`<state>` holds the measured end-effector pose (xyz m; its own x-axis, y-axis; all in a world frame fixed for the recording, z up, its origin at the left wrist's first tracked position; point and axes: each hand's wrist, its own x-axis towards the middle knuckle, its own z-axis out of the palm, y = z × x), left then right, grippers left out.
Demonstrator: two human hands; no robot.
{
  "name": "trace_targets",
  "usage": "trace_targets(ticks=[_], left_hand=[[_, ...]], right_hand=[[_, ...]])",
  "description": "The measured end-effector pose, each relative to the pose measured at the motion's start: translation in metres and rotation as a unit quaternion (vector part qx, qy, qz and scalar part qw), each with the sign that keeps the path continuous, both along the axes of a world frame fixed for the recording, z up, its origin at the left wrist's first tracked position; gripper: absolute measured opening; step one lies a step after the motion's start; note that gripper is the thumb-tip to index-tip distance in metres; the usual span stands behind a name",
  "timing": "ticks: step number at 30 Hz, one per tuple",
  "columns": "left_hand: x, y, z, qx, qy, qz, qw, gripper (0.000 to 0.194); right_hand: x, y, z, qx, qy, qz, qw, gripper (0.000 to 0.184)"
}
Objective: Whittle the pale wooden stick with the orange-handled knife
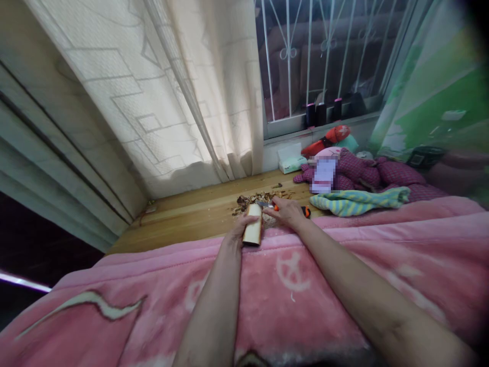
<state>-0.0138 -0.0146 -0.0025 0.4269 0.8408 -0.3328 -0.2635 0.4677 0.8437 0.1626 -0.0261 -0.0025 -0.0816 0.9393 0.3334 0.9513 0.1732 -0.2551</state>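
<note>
The left hand (239, 232) grips a pale wooden block (252, 224) upright at twelve o'clock (light and stiff, so best held along its long sides), while the right hand (286, 213) closes around an orange-handled knife (305, 211) just beside wood shavings (260, 199) on the wooden surface (183, 216).

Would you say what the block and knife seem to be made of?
The block in the left hand looks like bare pale wood, with matching shavings nearby. The knife seems to have a shiny steel blade and orange plastic handle, though it shows too small to be sure.
</note>
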Motion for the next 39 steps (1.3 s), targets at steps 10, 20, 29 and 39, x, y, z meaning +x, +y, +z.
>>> trace_targets(ticks=[10,20,29,39], left_hand=[[0.0,0.003,0.002,0.028,0.017,0.032,0.999,0.026],[0.002,0.01,-0.001,0.004,-0.036,0.044,0.998,0.049],[-0.001,0.011,-0.003,0.025,-0.063,0.004,0.998,0.049],[0.004,0.003,-0.001,-0.024,0.014,-0.035,0.999,0.056]], right_hand=[[-0.001,0.001,-0.002,0.036,0.044,0.017,0.998,0.027],[0.008,0.009,-0.007,0.084,0.088,0.017,0.992,0.032],[0.016,0.012,-0.015,0.111,0.091,-0.018,0.989,0.02],[0.013,0.002,-0.008,0.105,0.084,0.03,0.99,0.029]])
